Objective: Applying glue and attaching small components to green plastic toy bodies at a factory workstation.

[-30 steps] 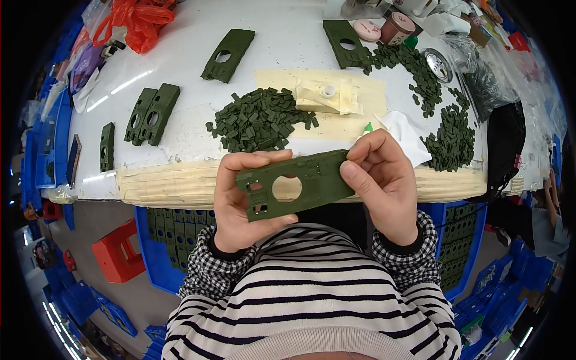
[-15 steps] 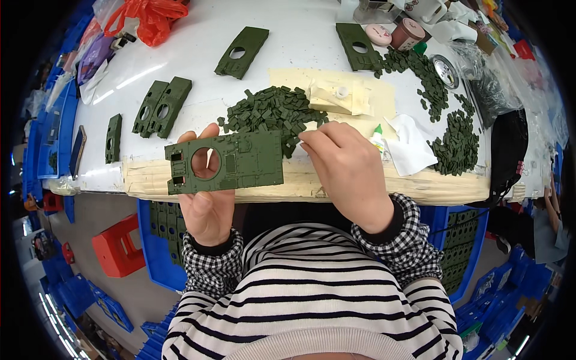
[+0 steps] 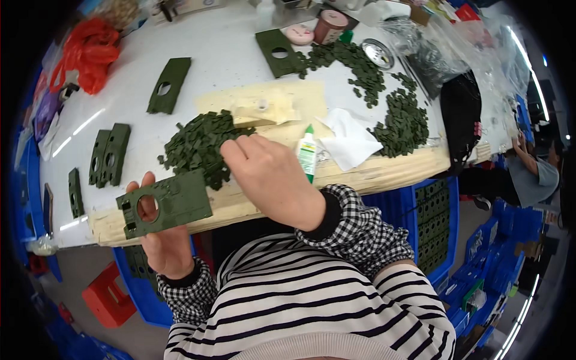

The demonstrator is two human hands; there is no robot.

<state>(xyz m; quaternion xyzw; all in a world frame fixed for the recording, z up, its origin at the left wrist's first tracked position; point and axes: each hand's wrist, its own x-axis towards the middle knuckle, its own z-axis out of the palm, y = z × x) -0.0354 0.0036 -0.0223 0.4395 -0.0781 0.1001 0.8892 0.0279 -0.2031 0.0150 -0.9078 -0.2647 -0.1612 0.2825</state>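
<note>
A dark green plastic model hull part (image 3: 187,201), flat with a big round hole toward its left end, rests in my left hand (image 3: 169,255). The fingers are behind it and the thumb is at its lower edge; skin shows through the hole. My right hand (image 3: 276,180) is closed, its fingertips pinched together at the right edge of a heap of small green plastic pieces (image 3: 198,141). Whatever the pinch holds, if anything, is hidden. Right of that hand a white glue bottle with a green tip (image 3: 306,155) lies next to a white tissue (image 3: 351,141).
More green hull parts lie across the table, one at the far left (image 3: 171,84). Loose green pieces (image 3: 403,123) spread at the right. A yellowish block (image 3: 264,113) sits behind the heap. Blue crates (image 3: 459,216) and a red stool (image 3: 110,297) stand below the table edge.
The view has turned, so the table appears shifted left and tilted. The hull part now slants, its right end higher. The glue bottle, partly hidden before, shows beside my right hand.
</note>
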